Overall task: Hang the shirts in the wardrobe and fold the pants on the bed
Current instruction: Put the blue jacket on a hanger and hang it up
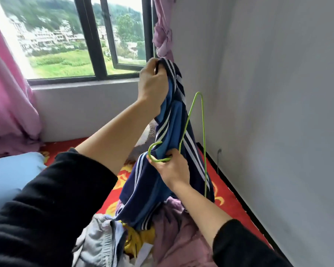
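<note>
Gripping the striped shirt [174,116] high in the left hand [152,83]; pinching hanger [203,141] hook and cloth together in the right hand [172,168] just below. Keep cloth taut; probably best to feed the hanger upward toward the left hand.

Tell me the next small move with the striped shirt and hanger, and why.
Probably slide the green hanger inside the striped shirt. The left hand holds the shirt up by one edge, the right hand pinches the hook with cloth, and the hanger's frame seems to lie outside the fabric.
</note>
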`<state>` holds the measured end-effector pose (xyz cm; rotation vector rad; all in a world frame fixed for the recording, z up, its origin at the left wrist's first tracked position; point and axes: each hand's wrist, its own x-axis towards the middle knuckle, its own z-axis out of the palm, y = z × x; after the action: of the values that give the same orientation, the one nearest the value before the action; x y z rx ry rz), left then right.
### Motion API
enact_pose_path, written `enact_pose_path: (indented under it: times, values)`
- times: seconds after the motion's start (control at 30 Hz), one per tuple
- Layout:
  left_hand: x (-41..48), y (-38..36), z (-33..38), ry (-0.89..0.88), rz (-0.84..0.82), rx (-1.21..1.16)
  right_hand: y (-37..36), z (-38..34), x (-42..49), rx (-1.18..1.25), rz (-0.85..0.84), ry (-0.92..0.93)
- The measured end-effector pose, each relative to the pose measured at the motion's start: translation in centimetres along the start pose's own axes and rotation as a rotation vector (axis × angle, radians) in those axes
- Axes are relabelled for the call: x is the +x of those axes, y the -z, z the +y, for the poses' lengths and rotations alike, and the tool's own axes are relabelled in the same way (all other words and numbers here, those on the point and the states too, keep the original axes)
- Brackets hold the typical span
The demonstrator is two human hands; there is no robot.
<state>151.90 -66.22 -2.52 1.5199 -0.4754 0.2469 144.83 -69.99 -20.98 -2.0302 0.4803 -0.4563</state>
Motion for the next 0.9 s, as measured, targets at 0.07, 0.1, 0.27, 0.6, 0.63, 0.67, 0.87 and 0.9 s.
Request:
enact_pose_path:
  times: [0.07,0.1,0.27,0.6,0.63,0.67,0.87,0.9]
  values:
    - [0.9,0.6,1.3,-0.019,0.075,-0.027,0.3,-0.8,0.8,-0.059,0.017,0.031]
    - [1.4,1.3,1.9,-0.031,0.12,-0.03,1.0,-1.3,1.3,-0.081,0.059,0.059]
    - [4.5,6.3,3.3,-0.062,0.366,-0.072,7.0,-4.9,4.6,0.114,0.234,0.311]
    - [6.2,11.0,2.7,-0.287,0.391,0.387,14.9,-13.7,11.0,0.277,0.429,0.376]
    - [6.1,11.2,2.4,-0.283,0.367,0.429,15.1,-13.8,11.4,0.278,0.431,0.382]
    - [5.9,11.4,2.0,-0.279,0.338,0.47,15.3,-13.8,11.7,0.278,0.435,0.387]
    - [5.6,12.5,-1.2,-0.091,0.146,0.474,14.9,-11.2,13.3,0.154,0.368,0.395]
    - [5.3,12.6,-2.1,-0.037,0.105,0.486,14.4,-9.9,13.5,0.102,0.312,0.38]
